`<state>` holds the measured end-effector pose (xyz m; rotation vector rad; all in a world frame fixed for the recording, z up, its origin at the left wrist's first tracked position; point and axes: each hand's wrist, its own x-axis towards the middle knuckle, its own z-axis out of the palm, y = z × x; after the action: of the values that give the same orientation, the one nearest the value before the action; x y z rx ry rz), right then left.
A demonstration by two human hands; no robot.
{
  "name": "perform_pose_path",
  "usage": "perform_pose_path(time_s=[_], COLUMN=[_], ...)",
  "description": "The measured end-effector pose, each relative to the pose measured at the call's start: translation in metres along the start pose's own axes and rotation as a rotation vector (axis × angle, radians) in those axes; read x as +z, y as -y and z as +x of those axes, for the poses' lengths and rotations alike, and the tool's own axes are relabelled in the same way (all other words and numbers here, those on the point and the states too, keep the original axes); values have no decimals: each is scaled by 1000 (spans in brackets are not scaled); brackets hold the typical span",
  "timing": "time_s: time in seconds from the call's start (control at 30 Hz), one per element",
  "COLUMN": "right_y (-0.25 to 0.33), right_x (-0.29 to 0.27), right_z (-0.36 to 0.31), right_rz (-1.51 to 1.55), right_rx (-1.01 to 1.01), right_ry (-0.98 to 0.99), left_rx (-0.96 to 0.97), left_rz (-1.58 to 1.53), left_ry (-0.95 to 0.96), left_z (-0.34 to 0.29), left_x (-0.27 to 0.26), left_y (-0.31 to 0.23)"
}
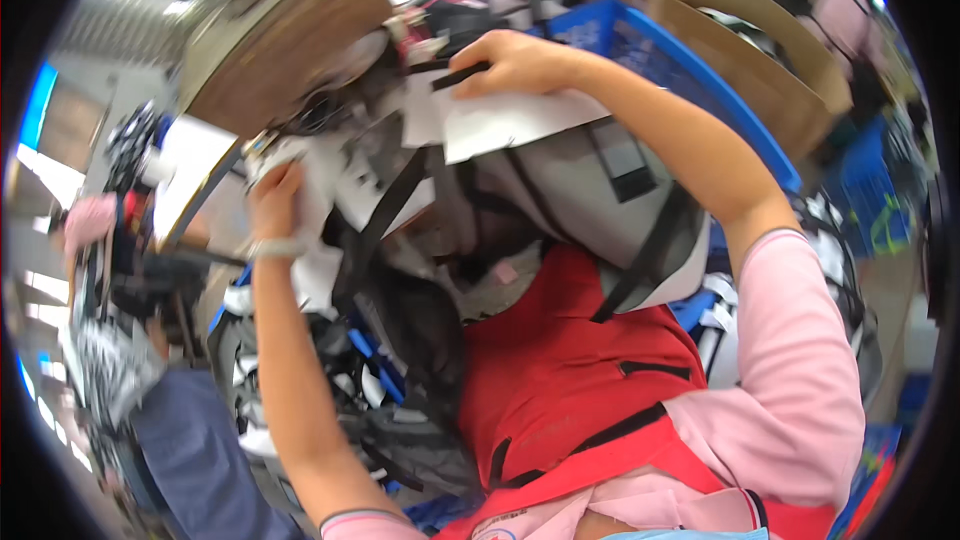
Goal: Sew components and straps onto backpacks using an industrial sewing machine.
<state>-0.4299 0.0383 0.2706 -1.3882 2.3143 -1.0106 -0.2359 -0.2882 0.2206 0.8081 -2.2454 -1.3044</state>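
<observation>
My right hand [520, 62] is closed on the upper edge of a grey and white fabric bag piece [560, 175], where a short black strap [458, 78] shows at the fingertips. A white panel [520, 122] hangs beneath that hand. Farther left, my left hand [275, 202] is curled closed around the edge of white material [318, 190]. Long black webbing [395, 200] runs down between the two hands. Part of the bag piece drapes over my red apron [570, 350]. Blur hides the exact parts under my left fingers.
Above the hands stands a brown box-like machine body [290, 50]. A blue crate [690, 70] and a large brown carton [745, 35] are at the far right. Black and white bag pieces [310, 380] pile up at my left, near another person's dark blue trousers [205, 450].
</observation>
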Motion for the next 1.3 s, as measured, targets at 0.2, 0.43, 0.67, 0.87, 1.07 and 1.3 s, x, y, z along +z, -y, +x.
perform_pose_path(time_s=[0.2,0.43,0.67,0.87,1.07,1.3], right_y=[24,34,-23,-129,-161,-96], right_x=[-5,-133,-239,-116,-58,-127], right_z=[-174,-388,-714,-889,-823,-638], right_rz=[48,-30,340,-244,-585,-37], right_rx=[-294,115,587,1604,1951,1413], right_ry=[-202,-1014,-1491,-1599,-1359,-407], left_rx=[347,388,528,638,673,676], left_rz=[203,218,176,324,356,361], left_ry=[388,440,534,567,567,543], left_z=[-126,-157,-152,-170,-187,-198], left_x=[18,78,120,149,150,154], left_y=[22,50,43,35,10,-3])
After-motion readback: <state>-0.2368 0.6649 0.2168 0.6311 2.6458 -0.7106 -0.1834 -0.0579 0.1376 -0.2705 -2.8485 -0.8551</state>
